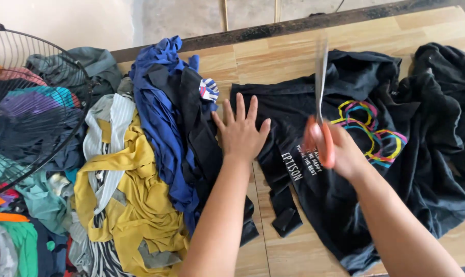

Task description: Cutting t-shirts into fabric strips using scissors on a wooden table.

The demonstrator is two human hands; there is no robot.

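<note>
Left hand (240, 132), fingers spread flat, pins the black printed cotton T-shirt (345, 154) lying centre-right on the table. Right hand (340, 151) grips orange-handled steel scissors (320, 87), blades raised. Risk: bunched fabric may skew the cut.

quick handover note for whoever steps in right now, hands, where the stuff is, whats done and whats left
Left hand: open, flat, pressing the black t-shirt down on the wooden floor.
Right hand: gripping orange-handled scissors, blades pointing away over the shirt, blurred by motion.
Things: the shirt lies spread out, with a coloured ring print; more black clothing sits to its right.
Done: a pile of cut fabric pieces lies left of the shirt, beside a fan.
Left: no cut visible in this shirt; more black garments wait.
</note>
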